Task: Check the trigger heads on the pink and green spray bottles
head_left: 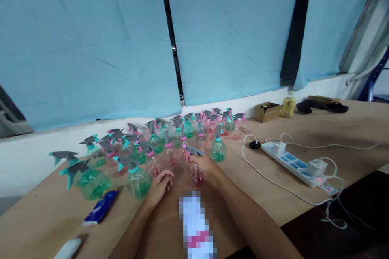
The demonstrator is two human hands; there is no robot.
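Note:
My right hand point(207, 162) is closed round the neck of a clear pink spray bottle point(198, 178) with a grey and pink trigger head. The bottle is upright at the near edge of the group. My left hand point(161, 184) rests low over the table to its left, fingers loosely curled and apart, with nothing visible in them. Close to that hand is a green spray bottle point(138, 180) with a grey and teal head. Behind both hands stand several more green and pink spray bottles; another green bottle point(218, 149) is just beyond my right hand.
A blue packet point(101, 207) and a white object point(69, 248) lie at left on the wooden table point(243, 206). A pixelated pale item point(196, 218) is in front of me. At right are a power strip point(293, 164) with cables, a cardboard box point(267, 112) and a yellow drink bottle point(288, 106).

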